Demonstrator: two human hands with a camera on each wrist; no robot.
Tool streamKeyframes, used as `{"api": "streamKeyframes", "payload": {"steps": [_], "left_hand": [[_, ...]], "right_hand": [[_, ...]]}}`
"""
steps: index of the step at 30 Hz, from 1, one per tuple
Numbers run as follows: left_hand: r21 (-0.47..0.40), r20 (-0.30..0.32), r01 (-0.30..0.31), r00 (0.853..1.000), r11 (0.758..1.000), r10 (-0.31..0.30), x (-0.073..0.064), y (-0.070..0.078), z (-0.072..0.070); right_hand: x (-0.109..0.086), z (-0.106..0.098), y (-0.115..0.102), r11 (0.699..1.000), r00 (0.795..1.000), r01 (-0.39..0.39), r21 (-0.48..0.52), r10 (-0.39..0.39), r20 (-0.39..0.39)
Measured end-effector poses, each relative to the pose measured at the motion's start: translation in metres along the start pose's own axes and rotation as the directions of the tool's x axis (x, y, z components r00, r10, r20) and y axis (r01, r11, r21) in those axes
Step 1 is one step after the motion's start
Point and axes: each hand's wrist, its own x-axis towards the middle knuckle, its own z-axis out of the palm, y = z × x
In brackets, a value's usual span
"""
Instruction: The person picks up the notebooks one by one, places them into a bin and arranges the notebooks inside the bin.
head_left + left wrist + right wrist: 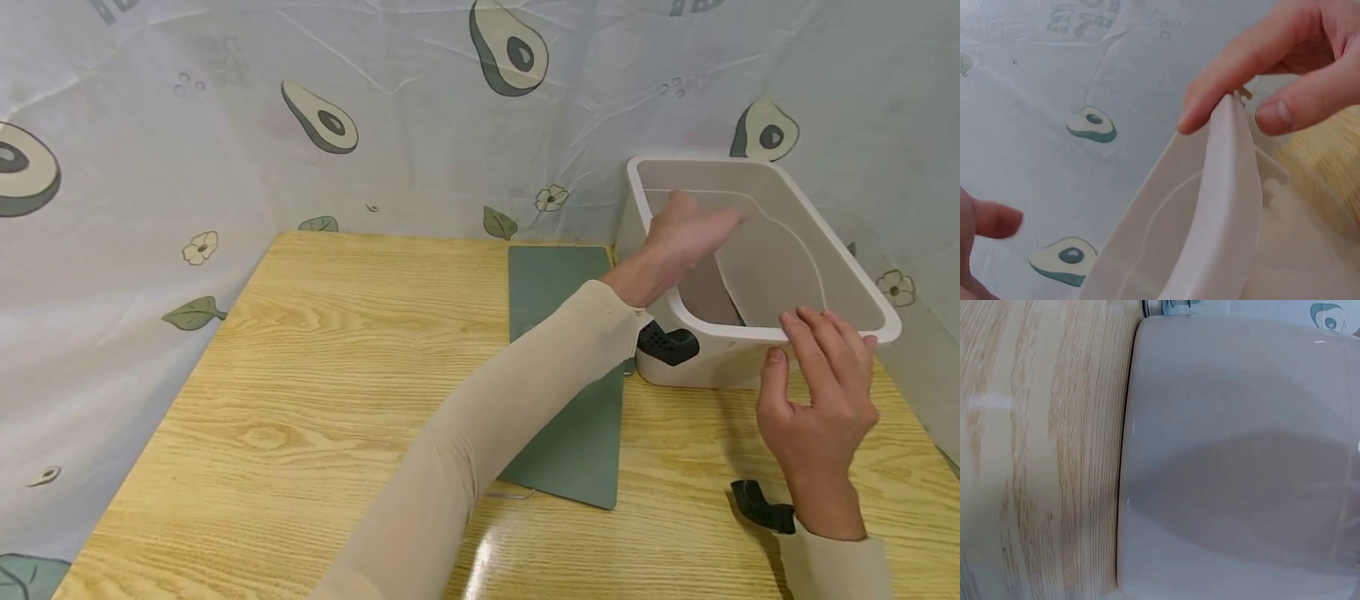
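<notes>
A white plastic bin (757, 358) with a wide rim stands open-topped at the back right of the table. My right hand (817, 400) grips its front rim, fingers over the edge and thumb on the outer side; the left wrist view shows this hand (1297, 69) at the bin's rim (1222, 187). Blurred, my left hand (690, 229) reaches across the bin's left rim and over its opening, holding nothing visible. At the left border of the left wrist view, part of my left hand (985, 225) shows with its thumb extended. The right wrist view is filled by the bin's outer wall (1241, 394).
A flat dark green board (562, 450) lies left of the bin, partly beneath my left arm, with a thin metal wire at its front edge. Wood-grain tabletop (300, 375) extends leftward. An avocado-print cloth (420, 150) hangs behind the table.
</notes>
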Motion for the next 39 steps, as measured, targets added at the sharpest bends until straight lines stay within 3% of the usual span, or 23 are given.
{"api": "streamKeyframes", "payload": {"steps": [3,6,9,11,13,15,16,18,19,21,25,27,31,32,34,39], "left_hand": [[-0.047,0.03,0.026,0.999,0.999,-0.024,0.0,0.004,0.001],[-0.036,0.06,0.044,0.997,0.998,-0.041,0.0,0.007,0.003],[0.055,0.088,-0.014,0.996,0.998,0.009,-0.002,0.008,0.002],[0.179,0.13,-0.104,0.988,0.978,0.081,-0.002,0.008,-0.001],[0.335,0.189,-0.22,0.968,0.916,0.163,-0.002,0.007,-0.005],[0.483,0.251,-0.325,0.941,0.813,0.227,-0.002,0.006,-0.011],[0.55,0.276,-0.366,0.928,0.75,0.251,-0.003,0.005,-0.013],[0.659,0.301,-0.41,0.912,0.63,0.279,-0.005,0.004,-0.019],[0.702,0.301,-0.412,0.911,0.581,0.281,-0.007,0.003,-0.021],[0.762,0.291,-0.4,0.914,0.509,0.284,-0.009,0.001,-0.027],[0.829,0.256,-0.363,0.923,0.425,0.287,-0.011,-0.003,-0.036],[0.864,0.242,-0.343,0.924,0.367,0.294,-0.011,-0.004,-0.041],[0.907,0.234,-0.315,0.929,0.279,0.286,-0.008,-0.007,-0.054],[0.913,0.234,-0.309,0.931,0.265,0.281,-0.008,-0.008,-0.058],[0.916,0.23,-0.301,0.936,0.266,0.266,-0.005,-0.009,-0.067],[0.908,0.202,-0.273,0.95,0.317,0.237,-0.001,-0.014,-0.094]], "right_hand": [[0.001,0.0,-0.001,1.0,1.0,-0.004,0.008,0.004,-0.013],[0.001,-0.001,-0.002,1.0,1.0,-0.001,0.007,0.001,-0.018],[0.002,-0.001,-0.002,1.0,1.0,0.003,0.007,-0.003,-0.02],[0.002,-0.001,-0.002,1.0,1.0,0.003,0.011,-0.003,-0.02],[0.003,0.0,-0.001,1.0,1.0,0.002,0.017,-0.002,-0.022],[0.003,0.0,-0.001,1.0,1.0,0.002,0.019,-0.001,-0.021],[0.003,0.0,0.0,1.0,1.0,0.002,0.019,-0.001,-0.021],[0.004,0.001,0.001,1.0,1.0,0.003,0.018,-0.003,-0.017],[0.004,0.001,0.001,1.0,1.0,0.004,0.018,-0.003,-0.015],[0.004,0.001,0.003,1.0,1.0,0.003,0.013,-0.003,-0.01],[0.004,0.0,0.004,1.0,1.0,0.001,0.001,-0.001,-0.003],[0.004,0.0,0.004,1.0,1.0,0.0,0.003,0.0,-0.007],[0.004,0.002,0.003,1.0,1.0,-0.005,0.018,0.005,-0.023],[0.003,0.002,0.004,1.0,1.0,-0.006,0.02,0.006,-0.024],[0.003,0.002,0.004,1.0,1.0,-0.007,0.024,0.008,-0.023],[0.002,0.003,0.006,1.0,1.0,-0.004,0.023,0.005,-0.009]]}}
